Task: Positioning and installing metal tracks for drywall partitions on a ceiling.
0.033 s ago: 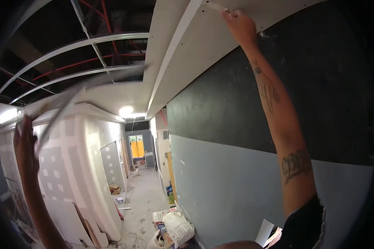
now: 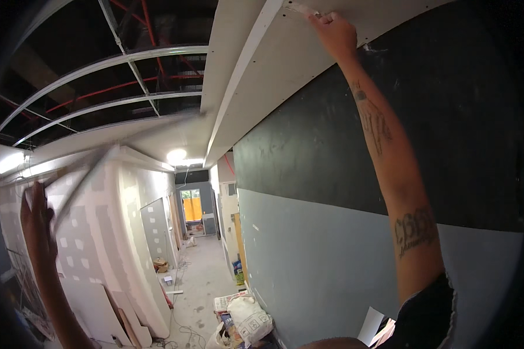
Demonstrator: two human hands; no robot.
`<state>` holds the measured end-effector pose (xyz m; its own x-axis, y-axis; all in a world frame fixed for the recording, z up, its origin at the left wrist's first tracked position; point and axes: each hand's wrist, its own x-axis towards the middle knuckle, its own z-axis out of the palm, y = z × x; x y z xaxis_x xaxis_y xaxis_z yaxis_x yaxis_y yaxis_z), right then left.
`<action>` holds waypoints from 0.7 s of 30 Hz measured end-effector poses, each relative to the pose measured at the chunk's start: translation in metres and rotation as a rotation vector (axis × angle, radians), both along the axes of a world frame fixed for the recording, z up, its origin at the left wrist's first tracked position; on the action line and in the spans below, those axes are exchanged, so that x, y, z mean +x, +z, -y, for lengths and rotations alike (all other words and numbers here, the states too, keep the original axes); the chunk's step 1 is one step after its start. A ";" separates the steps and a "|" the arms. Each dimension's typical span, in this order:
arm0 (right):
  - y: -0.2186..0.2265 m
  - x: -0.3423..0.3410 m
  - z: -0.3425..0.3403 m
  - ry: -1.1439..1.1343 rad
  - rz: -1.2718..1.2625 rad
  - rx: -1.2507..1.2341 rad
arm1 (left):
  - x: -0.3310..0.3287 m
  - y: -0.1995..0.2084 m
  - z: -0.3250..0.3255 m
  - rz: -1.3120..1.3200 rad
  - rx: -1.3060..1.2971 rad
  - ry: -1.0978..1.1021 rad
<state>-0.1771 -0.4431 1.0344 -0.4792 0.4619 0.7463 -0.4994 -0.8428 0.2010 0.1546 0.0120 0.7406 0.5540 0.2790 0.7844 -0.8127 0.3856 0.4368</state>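
Observation:
My right hand [image 2: 336, 38] reaches up to the pale board of the ceiling bulkhead [image 2: 273, 75]. Its fingers are pinched together against the underside, beside a whitish streak [image 2: 300, 8] near a few dark screw dots. What they hold, if anything, is too small to make out. Over at the left, my left hand [image 2: 38, 224] is raised with its fingers upward, closed round a long pale strip [image 2: 160, 129]. Motion blurs this strip; it stretches from the hand toward the open ceiling, and its material cannot be told.
A wall, black above [image 2: 308, 139] and grey-blue below, runs along my right. Open metal ceiling framing [image 2: 128, 57] is overhead. Patched plasterboard [image 2: 87, 232] stands left, with loose boards [image 2: 90, 308] leaning on it. A white sack [image 2: 249, 320] and cables [image 2: 189, 337] lie on the corridor floor.
My left hand has dropped slightly, and the far part of the blurred strip has swung lower. The right hand stays at almost the same spot on the bulkhead.

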 end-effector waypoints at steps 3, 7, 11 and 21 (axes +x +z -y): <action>0.010 -0.019 0.006 0.010 -0.118 0.000 | -0.011 -0.091 0.004 -0.188 0.104 -0.047; 0.013 -0.016 0.004 -0.016 -0.213 -0.017 | -0.045 -0.207 0.000 -0.509 0.198 0.009; 0.015 -0.013 0.002 -0.159 -0.150 -0.151 | -0.031 -0.292 -0.029 -0.849 0.369 0.084; 0.012 -0.021 0.052 -0.123 0.020 0.076 | 0.022 -0.494 -0.073 -0.924 0.872 0.947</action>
